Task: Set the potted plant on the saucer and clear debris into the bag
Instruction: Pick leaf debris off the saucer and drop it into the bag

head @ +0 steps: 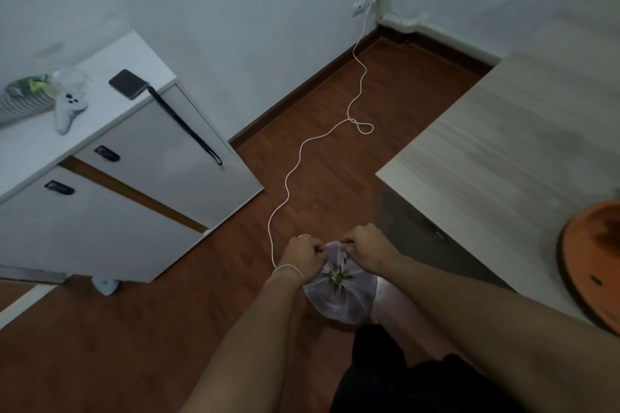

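Both forearms reach down to the translucent bag (339, 292) low over the wood floor (100, 345) near centre, left hand (303, 256) and right hand (365, 246) fingers clamped on its gathered top, green debris (337, 275) inside, orange saucer (590, 265) on the table (503, 144) at right.

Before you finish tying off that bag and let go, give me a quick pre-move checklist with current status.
1. Left hand gripping bag top: ok.
2. Right hand gripping bag top: ok.
3. Debris inside the bag: ok, green bits show through.
4. Knot finished: cannot tell, hidden by the hands.
5. White cable away from the bag: not ok, it runs right up to the left hand.
6. Plant on the orange saucer: cannot tell, mostly cut off.
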